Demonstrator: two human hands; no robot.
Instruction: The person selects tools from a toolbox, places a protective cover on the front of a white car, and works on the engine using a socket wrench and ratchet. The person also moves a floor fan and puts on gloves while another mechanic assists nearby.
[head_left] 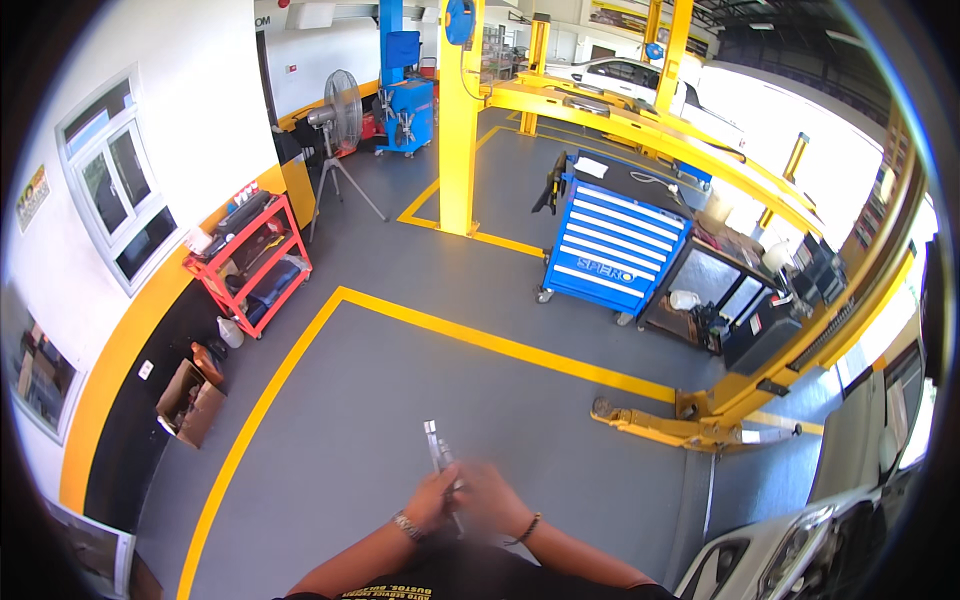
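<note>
In front of my body, both hands are close together at the lower middle of the view. My left hand [432, 498], with a metal-banded watch at its wrist, is closed round a slim silver metal tool [435, 445]. The tool points up and away, with a blocky bright end; its exact kind cannot be made out. Against the left hand and the tool's lower part is my right hand [495, 502], with a dark bracelet at its wrist. Motion blurs its fingers, so its grip is unclear.
A yellow lift arm [650, 428] juts low from the right. Beside it stands a car [780, 550] with its front end exposed. Further off are a blue drawer cabinet [615, 245], a red tool cart [255, 265], a pedestal fan [340, 115] and a cardboard box [190, 405].
</note>
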